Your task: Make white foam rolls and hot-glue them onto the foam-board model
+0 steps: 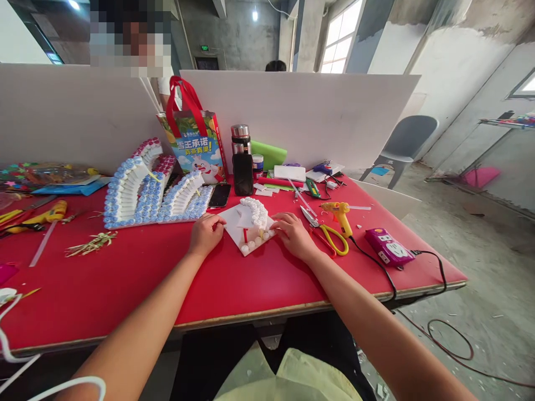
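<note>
One white panel (234,225), partly covered with white ornaments (254,211), lies on the red tabletop (251,287). Left hand (206,234): curled narrow at its left corner; right hand (295,235): fingers extended to its right edge; cannot tell whether either grips. Farther right: yellow-handled scissors (343,245), yellow glue gun (343,214).

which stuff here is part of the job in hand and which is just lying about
In the job: white decorated board, between left hand and right hand; likely the rightmost yellow glue gun.

Apparently lying about: shopping bag, steel flask, flat phone.
</note>
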`<state>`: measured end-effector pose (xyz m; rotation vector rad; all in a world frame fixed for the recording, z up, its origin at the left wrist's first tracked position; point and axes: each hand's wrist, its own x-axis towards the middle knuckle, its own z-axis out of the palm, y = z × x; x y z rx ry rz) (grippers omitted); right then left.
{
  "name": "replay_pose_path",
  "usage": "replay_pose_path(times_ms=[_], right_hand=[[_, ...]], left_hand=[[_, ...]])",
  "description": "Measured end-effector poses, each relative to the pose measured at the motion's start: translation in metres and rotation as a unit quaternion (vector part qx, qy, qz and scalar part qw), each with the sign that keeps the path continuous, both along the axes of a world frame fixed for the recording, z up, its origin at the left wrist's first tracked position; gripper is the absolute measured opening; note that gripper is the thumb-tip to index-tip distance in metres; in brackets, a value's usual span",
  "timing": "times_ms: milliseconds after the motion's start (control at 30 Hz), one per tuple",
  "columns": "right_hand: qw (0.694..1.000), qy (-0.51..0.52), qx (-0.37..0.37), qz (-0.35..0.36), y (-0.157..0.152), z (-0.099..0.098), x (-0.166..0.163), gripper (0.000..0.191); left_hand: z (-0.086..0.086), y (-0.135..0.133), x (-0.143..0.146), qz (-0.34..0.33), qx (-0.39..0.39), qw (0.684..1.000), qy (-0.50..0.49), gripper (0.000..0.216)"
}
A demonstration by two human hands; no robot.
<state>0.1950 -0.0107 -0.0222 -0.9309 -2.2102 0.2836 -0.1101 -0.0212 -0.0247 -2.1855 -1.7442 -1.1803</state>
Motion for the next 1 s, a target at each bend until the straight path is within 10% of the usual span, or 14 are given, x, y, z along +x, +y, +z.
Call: replay_pose_path(times_ms=[500, 767, 1000], right_hand=[[1.000, 0.002, -0.014, -0.019, 0.003, -0.004, -0.008, 0.016], [0.967, 0.202, 0.005, -0.157, 0.007, 0.007, 0.011, 0.016], [0.990, 0.060, -0.016, -0.130, 0.001, 0.005, 0.009, 0.019]], left_hand=[[0.000, 0.000, 0.000, -0.003, -0.005, 1.000, 0.005, 0.021], [0.002, -0.001, 0.001, -0.002, -0.002, 1.000, -0.001, 0.022], [0.005, -0.003, 0.001, -0.006, 0.011, 1.000, -0.004, 0.021]])
